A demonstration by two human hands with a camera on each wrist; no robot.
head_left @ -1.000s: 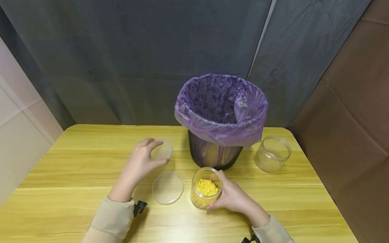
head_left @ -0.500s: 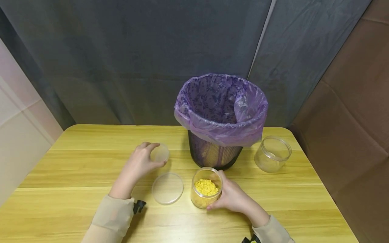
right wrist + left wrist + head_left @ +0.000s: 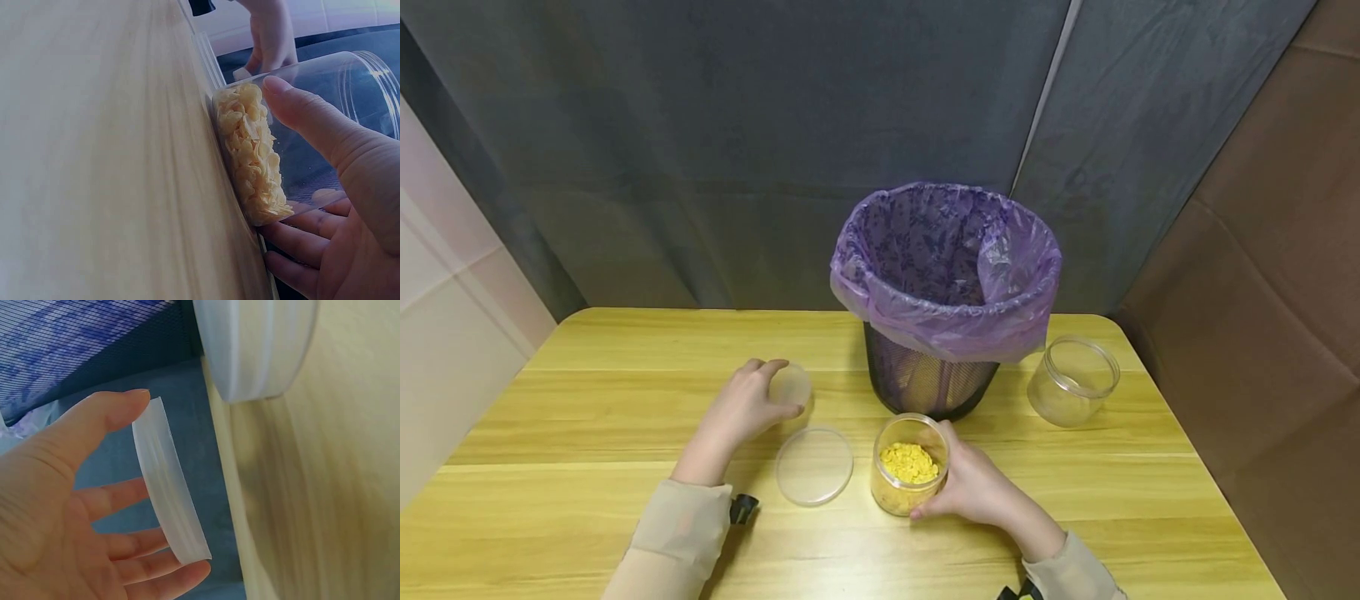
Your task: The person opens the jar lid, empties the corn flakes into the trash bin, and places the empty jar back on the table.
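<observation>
My left hand [image 3: 747, 406] pinches a small translucent disc-shaped lid [image 3: 793, 385] by its rim. In the left wrist view this lid [image 3: 170, 481] stands edge-on between thumb and fingertips, with a gap between it and the tabletop. A wider clear round lid [image 3: 814, 467] lies flat on the table just in front of that hand. My right hand [image 3: 972, 483] grips a clear uncovered jar [image 3: 895, 497] round its right side. Yellow flakes [image 3: 250, 156] fill the jar's lower part, and its base rests on the table.
Behind the jar stands a black mesh bin [image 3: 895, 367] lined with a purple plastic bag [image 3: 947, 325]. Another clear jar [image 3: 1071, 387], uncovered, stands right of the bin near the edge of the wooden table [image 3: 587, 417]. A grey curtain [image 3: 700, 167] hangs behind.
My left hand has moved slightly left and toward me, carrying the small lid with it. The right hand and the jar of flakes have stayed in place.
</observation>
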